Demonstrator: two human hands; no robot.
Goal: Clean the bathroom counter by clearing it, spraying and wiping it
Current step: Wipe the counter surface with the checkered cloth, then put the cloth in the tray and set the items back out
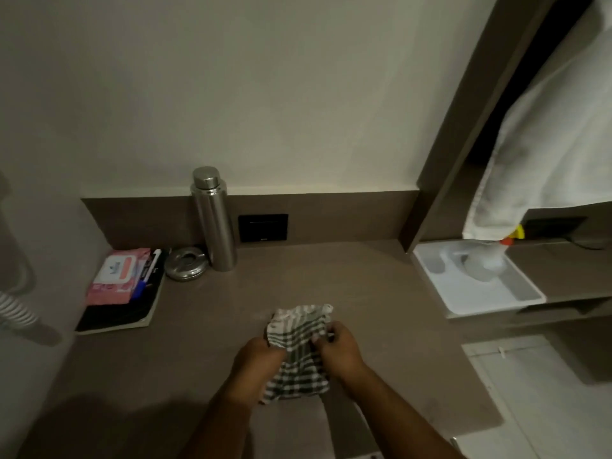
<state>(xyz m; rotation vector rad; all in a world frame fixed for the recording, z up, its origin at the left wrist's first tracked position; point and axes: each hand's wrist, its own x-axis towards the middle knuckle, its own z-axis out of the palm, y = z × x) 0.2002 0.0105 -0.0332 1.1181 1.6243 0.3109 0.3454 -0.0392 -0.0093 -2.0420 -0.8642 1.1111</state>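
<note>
A green-and-white checked cloth [298, 346] is bunched over the brown counter [381, 293], near its front middle. My left hand [256, 362] grips the cloth's left side and my right hand [337, 344] pinches its right edge. At the back stands a steel bottle [213, 220] with a round steel lidded dish [186, 263] beside it. In the left corner a pink wipes pack [116, 276] and pens [149, 270] lie on a black notebook [116, 318]. A spray bottle [490, 260] with an orange and yellow head stands on a white tray [463, 293] in the right alcove, half hidden by a towel.
A white towel [546, 144] hangs over the right alcove. A black wall socket [263, 227] sits in the backsplash behind the counter. A striped hose [16, 309] runs along the left wall. White floor or a lower surface [530, 392] shows past the counter's right edge.
</note>
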